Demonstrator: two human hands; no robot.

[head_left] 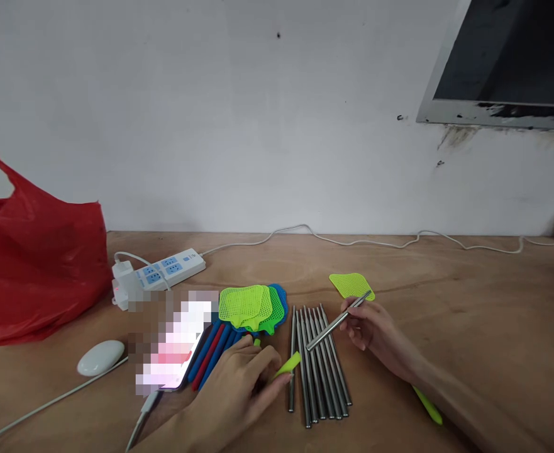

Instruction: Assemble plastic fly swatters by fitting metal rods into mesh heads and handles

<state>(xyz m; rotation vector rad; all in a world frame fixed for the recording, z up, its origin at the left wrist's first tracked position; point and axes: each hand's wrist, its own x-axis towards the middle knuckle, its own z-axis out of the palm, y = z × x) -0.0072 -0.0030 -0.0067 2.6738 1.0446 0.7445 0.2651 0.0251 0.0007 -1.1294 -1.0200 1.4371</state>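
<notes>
My left hand [246, 380] is closed around a yellow-green plastic handle [290, 363], whose end points right. Pinched in the fingers of my right hand [371, 324] is a metal rod [336, 322], tilted with its upper end to the right. Between the hands, several metal rods [321, 377] lie side by side on the table. Beyond my left hand is a pile of perforated fly swatter heads [243, 304] in yellow-green, green and blue. Another yellow-green swatter head [351, 284] lies just behind my right hand. Blue and red handles [210, 352] are partly covered by my left hand.
A lit phone [177, 352], partly pixelated, lies left of the handles. Further left are a white mouse [100, 358], a power strip [173, 267] and a red plastic bag [41, 258]. A white cable [352, 242] runs along the wall. Another yellow-green handle [428, 406] lies by my right forearm.
</notes>
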